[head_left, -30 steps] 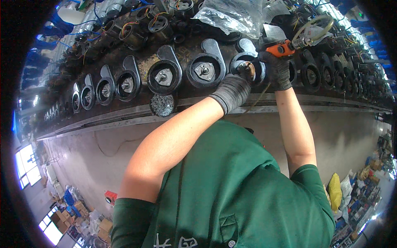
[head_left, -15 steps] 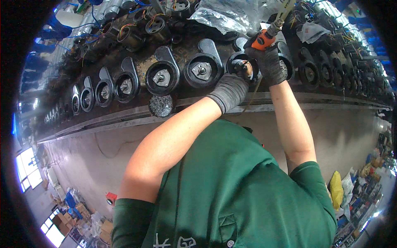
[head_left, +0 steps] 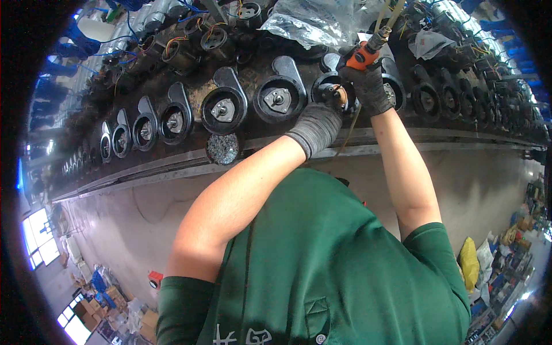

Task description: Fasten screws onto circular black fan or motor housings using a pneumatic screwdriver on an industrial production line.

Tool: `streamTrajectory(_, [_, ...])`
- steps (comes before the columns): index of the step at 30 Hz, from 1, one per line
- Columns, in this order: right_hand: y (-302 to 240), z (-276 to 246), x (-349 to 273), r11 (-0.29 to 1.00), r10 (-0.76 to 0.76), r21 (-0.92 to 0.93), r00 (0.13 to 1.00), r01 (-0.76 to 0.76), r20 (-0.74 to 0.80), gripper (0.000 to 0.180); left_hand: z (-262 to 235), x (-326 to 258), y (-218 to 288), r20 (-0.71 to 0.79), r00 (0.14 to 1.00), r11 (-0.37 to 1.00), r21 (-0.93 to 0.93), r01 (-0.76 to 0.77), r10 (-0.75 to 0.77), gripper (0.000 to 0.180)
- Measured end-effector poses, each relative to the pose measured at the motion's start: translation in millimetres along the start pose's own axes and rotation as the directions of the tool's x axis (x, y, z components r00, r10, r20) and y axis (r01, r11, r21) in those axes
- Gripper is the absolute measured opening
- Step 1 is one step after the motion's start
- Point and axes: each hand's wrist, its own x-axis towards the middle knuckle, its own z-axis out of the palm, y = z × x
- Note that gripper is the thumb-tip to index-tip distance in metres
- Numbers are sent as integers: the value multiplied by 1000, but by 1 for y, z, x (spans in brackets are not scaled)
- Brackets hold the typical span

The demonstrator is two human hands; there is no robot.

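Observation:
My right hand [head_left: 370, 89], in a dark grey knitted glove, is closed round an orange-and-black air screwdriver [head_left: 363, 56]. A metal fitting and hose rise from its upper end; its working tip is hidden. My gloved left hand [head_left: 319, 125] reaches over the near rim of a round black blower housing [head_left: 318, 84]. Its fingers are bent together inside the housing, beside a small tan part [head_left: 343, 96]; what they pinch is hidden. Directly left stands another black housing [head_left: 280, 96] with a grey metal plate and a shaft stub at its centre. A further housing [head_left: 391, 86] is partly behind my right hand.
Similar housings line the bench to both sides, such as one [head_left: 225, 107] at left. A round tub of small screws [head_left: 222, 148] sits by the bench edge [head_left: 264, 144]. Behind are motor bodies with wires [head_left: 215, 39] and clear plastic bags [head_left: 307, 26].
The screwdriver and my right hand have shifted slightly left, and the tool's angle has turned a little. My left hand stays at the same housing. The whole view has moved slightly.

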Motion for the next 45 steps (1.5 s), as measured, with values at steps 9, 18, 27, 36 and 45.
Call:
streamTrajectory(9, [5,-6,7,999,43,18,996,-44,73,37,53,14,-20,-345,927,982,165,-94,147,55])
streamTrajectory(18, [-21,1,-1,980,106,-163,993,-113,-47,25,-2,-6,2,-60,996,996,63,-57,61,53])
streamTrajectory(27, [-88,-12,-73,877,-202,387,949,286,-243,45,6,-118,-41,-345,936,964,-222,-149,65,45])
streamTrajectory(36, [-103,7,-204,701,427,713,805,-7,-412,51,164,-264,-191,-355,591,651,-635,416,-724,40])
streamTrajectory(45, [-88,0,-246,794,414,606,775,-50,-477,50,278,-278,-416,-15,876,838,282,467,-482,65])
